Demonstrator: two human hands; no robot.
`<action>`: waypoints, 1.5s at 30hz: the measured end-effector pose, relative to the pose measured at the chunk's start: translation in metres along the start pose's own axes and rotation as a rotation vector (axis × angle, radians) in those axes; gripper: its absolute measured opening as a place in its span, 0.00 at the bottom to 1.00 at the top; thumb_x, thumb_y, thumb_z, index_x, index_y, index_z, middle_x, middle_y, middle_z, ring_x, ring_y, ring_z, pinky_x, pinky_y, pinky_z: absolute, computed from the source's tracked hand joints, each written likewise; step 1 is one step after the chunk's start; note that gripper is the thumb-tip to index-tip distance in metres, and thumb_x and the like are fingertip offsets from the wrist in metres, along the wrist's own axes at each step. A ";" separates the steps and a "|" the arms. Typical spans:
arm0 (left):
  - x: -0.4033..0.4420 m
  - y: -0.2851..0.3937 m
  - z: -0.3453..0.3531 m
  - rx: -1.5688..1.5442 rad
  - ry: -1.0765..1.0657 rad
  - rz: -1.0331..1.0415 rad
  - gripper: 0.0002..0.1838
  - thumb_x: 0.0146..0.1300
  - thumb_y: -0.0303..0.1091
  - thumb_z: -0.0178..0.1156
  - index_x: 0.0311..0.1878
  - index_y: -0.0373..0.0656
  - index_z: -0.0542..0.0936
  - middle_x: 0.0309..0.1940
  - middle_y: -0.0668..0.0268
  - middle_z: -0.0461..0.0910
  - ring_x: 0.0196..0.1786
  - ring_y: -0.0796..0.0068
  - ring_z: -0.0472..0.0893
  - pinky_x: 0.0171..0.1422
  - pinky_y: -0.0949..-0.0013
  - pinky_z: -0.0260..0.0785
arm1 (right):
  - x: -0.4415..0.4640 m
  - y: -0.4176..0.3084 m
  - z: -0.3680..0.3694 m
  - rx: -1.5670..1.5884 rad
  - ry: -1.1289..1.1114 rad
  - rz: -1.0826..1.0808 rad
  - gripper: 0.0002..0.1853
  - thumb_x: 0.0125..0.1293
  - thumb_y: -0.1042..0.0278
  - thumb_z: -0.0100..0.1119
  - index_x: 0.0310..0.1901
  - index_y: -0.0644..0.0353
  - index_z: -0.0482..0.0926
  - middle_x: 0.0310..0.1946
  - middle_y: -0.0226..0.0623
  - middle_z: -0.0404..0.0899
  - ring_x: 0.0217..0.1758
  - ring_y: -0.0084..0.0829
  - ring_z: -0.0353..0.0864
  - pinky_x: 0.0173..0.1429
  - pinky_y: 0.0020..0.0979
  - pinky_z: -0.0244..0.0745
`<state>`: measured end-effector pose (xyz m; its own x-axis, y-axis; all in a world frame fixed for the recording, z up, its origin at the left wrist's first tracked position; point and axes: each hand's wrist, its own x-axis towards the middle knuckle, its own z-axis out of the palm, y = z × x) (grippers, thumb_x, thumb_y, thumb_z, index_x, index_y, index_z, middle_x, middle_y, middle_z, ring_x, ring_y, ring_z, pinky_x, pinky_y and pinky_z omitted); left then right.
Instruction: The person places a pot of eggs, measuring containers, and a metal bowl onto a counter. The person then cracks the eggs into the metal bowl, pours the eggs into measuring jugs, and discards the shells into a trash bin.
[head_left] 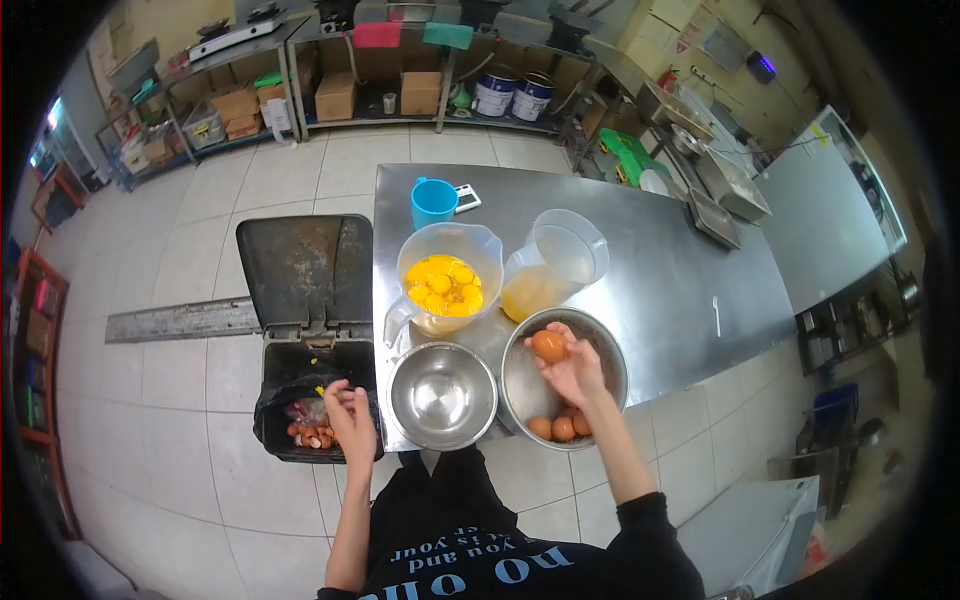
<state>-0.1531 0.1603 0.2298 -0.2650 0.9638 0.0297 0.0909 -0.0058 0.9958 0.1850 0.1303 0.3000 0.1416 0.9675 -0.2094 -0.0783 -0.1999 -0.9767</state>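
Note:
My right hand (575,370) holds a brown egg (549,346) above a large metal bowl (520,385), where several brown eggs (563,429) lie near the front. Over the right edge of an open black bin (285,385) is my left hand (351,415), its fingers apart and nothing seen in them. Broken eggshells (312,436) lie in the bin. Between my hands stands a smaller metal bowl (441,397) with no egg in it. Behind it, a clear pitcher (447,240) contains many yolks (443,285). A second pitcher (565,245) with pale yellow liquid is to its right.
A blue cup (434,203) and a small white scale (467,197) sit at the back left of the steel table (670,280). Farther right lie a small white utensil (716,315) and a metal tray (713,218). The bin's raised lid (305,268) stands left of the table.

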 end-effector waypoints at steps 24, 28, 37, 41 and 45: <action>-0.006 0.123 0.045 -0.085 -0.660 0.170 0.24 0.49 0.21 0.67 0.53 0.39 0.77 0.46 0.60 0.79 0.38 0.81 0.81 0.38 0.77 0.75 | -0.027 -0.064 0.107 -0.232 -0.409 -0.237 0.19 0.70 0.61 0.51 0.58 0.61 0.66 0.52 0.40 0.72 0.53 0.32 0.75 0.56 0.28 0.69; -0.004 0.119 0.040 0.041 -0.689 0.155 0.20 0.48 0.21 0.68 0.48 0.37 0.77 0.44 0.58 0.80 0.38 0.77 0.82 0.39 0.74 0.77 | -0.023 -0.064 0.107 -0.544 -0.420 -0.324 0.21 0.68 0.62 0.50 0.58 0.63 0.65 0.55 0.48 0.71 0.55 0.39 0.74 0.58 0.32 0.69; -0.017 0.068 0.047 0.245 -0.550 0.292 0.21 0.49 0.22 0.65 0.48 0.36 0.71 0.44 0.56 0.78 0.37 0.64 0.82 0.39 0.69 0.78 | -0.010 -0.001 0.138 -0.670 -0.246 -0.354 0.20 0.60 0.72 0.45 0.55 0.65 0.66 0.48 0.54 0.68 0.53 0.53 0.70 0.58 0.42 0.66; -0.022 0.058 0.049 0.212 -0.456 0.328 0.21 0.49 0.19 0.63 0.48 0.36 0.70 0.46 0.54 0.77 0.39 0.61 0.83 0.43 0.67 0.79 | -0.013 0.002 0.141 -0.665 -0.223 -0.390 0.22 0.58 0.77 0.46 0.56 0.64 0.65 0.49 0.53 0.66 0.53 0.54 0.70 0.59 0.44 0.66; -0.010 0.052 0.042 0.183 -0.438 0.412 0.20 0.50 0.16 0.60 0.47 0.36 0.70 0.52 0.53 0.75 0.47 0.58 0.80 0.46 0.67 0.79 | -0.013 -0.005 0.131 -0.715 -0.329 -0.563 0.30 0.54 0.82 0.49 0.62 0.60 0.64 0.52 0.53 0.66 0.59 0.52 0.68 0.62 0.43 0.66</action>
<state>-0.1050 0.1613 0.2778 0.2412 0.9121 0.3315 0.2753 -0.3918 0.8779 0.0539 0.1392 0.3134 -0.3167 0.9237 0.2154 0.5507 0.3640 -0.7511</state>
